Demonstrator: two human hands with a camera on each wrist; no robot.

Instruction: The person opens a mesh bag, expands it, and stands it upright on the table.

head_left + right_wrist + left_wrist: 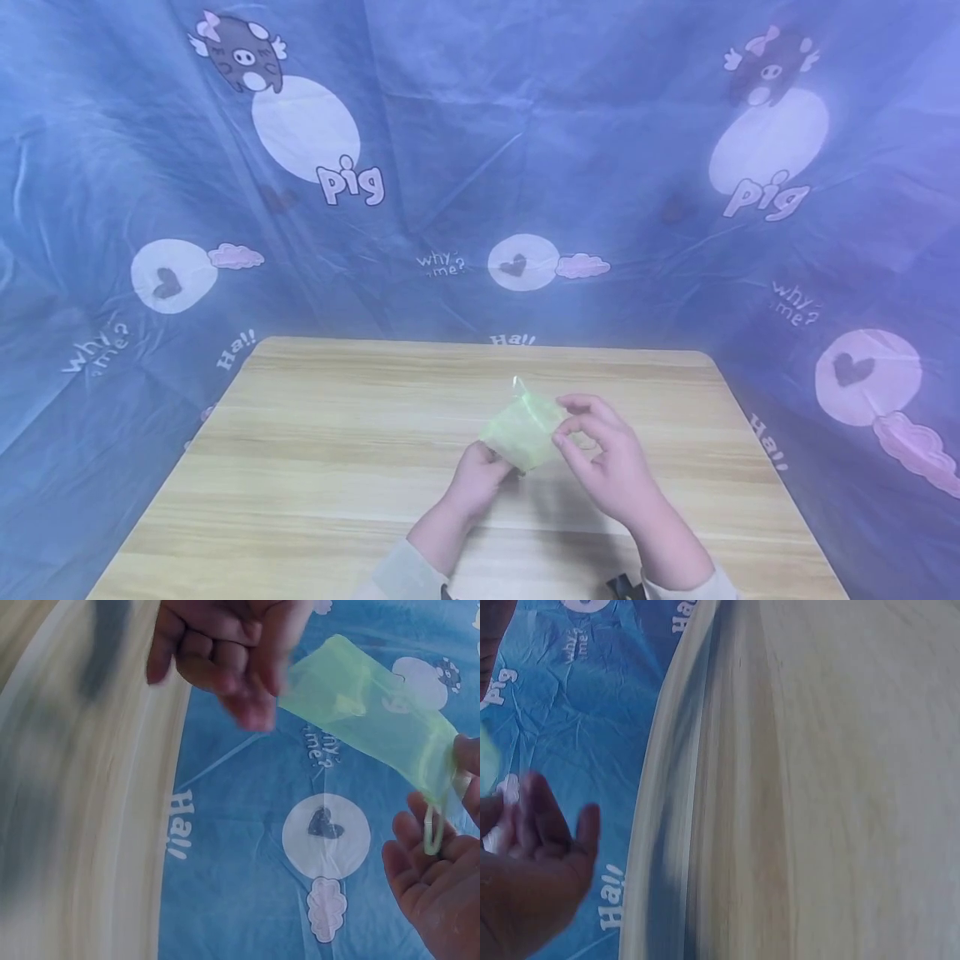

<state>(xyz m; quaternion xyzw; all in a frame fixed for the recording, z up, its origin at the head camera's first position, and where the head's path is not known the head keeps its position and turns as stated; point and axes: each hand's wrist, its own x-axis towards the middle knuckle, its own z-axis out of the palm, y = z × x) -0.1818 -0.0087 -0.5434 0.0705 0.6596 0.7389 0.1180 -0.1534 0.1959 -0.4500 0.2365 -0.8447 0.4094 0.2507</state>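
Observation:
A pale green, see-through mesh pouch [517, 429] is held up above the table between both hands. A thin loop of cord [433, 829] hangs from one end of it. My left hand [476, 479] holds the pouch's lower left end with thumb and fingers; in the right wrist view this hand [232, 656] is blurred at the pouch's corner. At the opposite end my right hand [611, 458] pinches the edge between thumb and index finger, its other fingers loosely bent near the cord loop. Only a sliver of the pouch [487, 761] shows in the left wrist view.
The light wood-grain table [337, 467] lies under both hands, its rounded far corners close to the cloth. Blue printed cloth [450, 125] surrounds it at the back and both sides. A black strap piece [626, 587] sits by the right sleeve.

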